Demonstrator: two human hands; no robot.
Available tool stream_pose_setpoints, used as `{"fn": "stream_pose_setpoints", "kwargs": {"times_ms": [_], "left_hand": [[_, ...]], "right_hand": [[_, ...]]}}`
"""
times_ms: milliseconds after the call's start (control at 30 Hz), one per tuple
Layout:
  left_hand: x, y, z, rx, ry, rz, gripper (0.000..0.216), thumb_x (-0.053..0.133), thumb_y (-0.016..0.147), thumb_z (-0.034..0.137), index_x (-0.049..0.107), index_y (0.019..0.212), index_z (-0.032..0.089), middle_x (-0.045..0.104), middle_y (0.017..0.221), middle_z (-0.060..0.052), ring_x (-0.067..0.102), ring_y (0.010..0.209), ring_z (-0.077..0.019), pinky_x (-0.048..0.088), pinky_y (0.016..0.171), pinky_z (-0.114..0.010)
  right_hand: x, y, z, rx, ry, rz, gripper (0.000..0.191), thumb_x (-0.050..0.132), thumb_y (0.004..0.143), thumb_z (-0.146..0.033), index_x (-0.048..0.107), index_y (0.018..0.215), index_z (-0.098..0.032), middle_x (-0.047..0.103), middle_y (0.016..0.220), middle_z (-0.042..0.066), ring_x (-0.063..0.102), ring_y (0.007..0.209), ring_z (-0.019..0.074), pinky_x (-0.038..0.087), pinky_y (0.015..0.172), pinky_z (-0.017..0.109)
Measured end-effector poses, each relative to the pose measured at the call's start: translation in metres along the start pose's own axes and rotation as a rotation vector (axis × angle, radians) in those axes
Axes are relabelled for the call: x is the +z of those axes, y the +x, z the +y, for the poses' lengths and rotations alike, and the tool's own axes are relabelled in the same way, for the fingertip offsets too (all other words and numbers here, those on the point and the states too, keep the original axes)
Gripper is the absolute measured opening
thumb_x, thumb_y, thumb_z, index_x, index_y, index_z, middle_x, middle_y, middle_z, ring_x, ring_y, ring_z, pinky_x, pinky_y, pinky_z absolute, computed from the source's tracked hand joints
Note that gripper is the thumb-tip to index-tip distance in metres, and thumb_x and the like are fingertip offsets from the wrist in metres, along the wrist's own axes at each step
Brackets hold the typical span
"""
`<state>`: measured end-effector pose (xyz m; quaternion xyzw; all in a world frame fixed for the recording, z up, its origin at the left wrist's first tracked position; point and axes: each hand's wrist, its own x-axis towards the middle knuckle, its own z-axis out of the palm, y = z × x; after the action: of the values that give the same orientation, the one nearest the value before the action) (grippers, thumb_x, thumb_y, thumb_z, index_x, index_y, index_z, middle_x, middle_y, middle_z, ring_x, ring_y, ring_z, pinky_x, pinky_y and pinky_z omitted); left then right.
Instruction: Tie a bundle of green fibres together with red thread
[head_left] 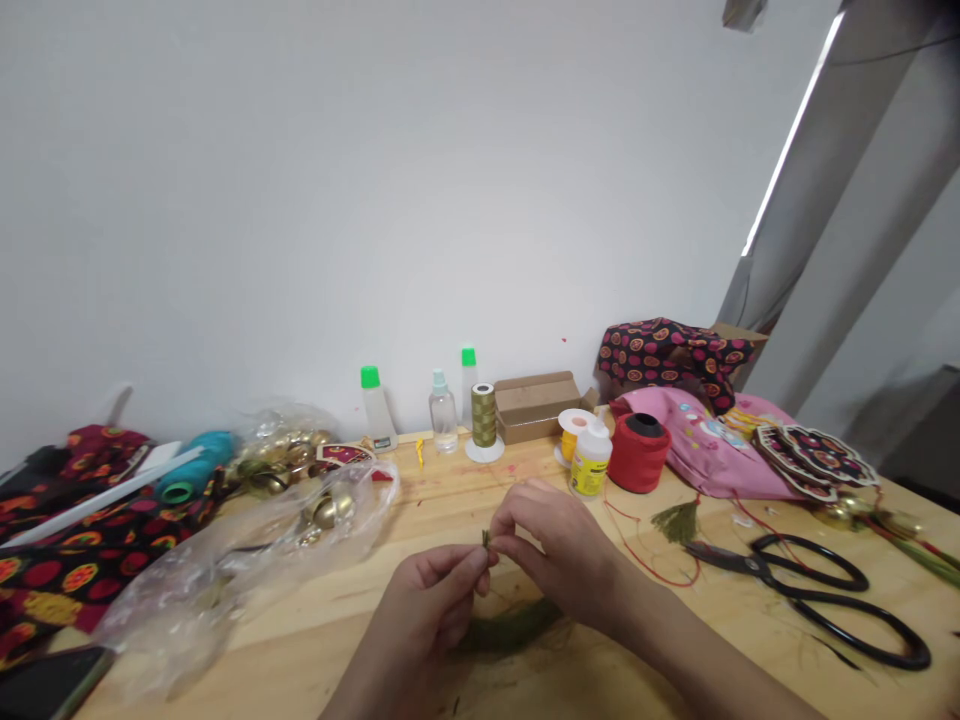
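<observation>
My left hand [442, 597] is closed in a pinch on a small bundle of olive-green thread [486, 539], whose short ends stick up above the fingertips. My right hand [551, 540] meets it from the right, thumb and fingers pinched together at the same spot. Whatever lies between the right fingertips is too small to make out. Beneath both hands a loose hank of dark green thread [510, 628] spreads over the wooden table [300, 650], partly covered by the hands.
To the right lie black-handled scissors [765, 570] beside a green tassel [677, 520] and red cord. A white glue bottle [591, 460], red thread spool [639, 453] and olive spool [484, 415] stand behind. A plastic bag with brass bells [330, 508] lies left.
</observation>
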<state>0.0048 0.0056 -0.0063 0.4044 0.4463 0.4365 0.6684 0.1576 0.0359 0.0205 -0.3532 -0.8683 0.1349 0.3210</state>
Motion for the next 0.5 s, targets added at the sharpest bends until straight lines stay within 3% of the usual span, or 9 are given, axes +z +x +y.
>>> {"fn": "stream_pose_setpoints", "kwargs": {"times_ms": [300,500], "left_hand": [[0.0026,-0.0013,0.0022,-0.032,-0.07,-0.006,0.026,0.06,0.065,0.031,0.05,0.049,0.013,0.025,0.038,0.011,0.01,0.036,-0.0027,0.006,0.035,-0.019],[0.0024,-0.0033,0.0043,-0.042,-0.118,-0.005,0.023,0.059,0.067,0.027,0.051,0.051,0.013,0.028,0.044,0.009,0.011,0.039,-0.0036,0.007,0.036,-0.018]], "right_hand": [[0.0006,-0.0014,-0.0021,0.008,0.046,0.002,0.01,0.054,0.074,-0.011,0.052,0.065,-0.015,0.054,0.067,0.0,0.047,0.068,0.013,0.033,0.06,0.023],[-0.0024,-0.0001,0.0024,0.124,0.197,0.126,0.011,0.049,0.078,-0.016,0.055,0.069,-0.015,0.054,0.065,-0.001,0.047,0.063,0.0108,0.034,0.059,0.023]]}}
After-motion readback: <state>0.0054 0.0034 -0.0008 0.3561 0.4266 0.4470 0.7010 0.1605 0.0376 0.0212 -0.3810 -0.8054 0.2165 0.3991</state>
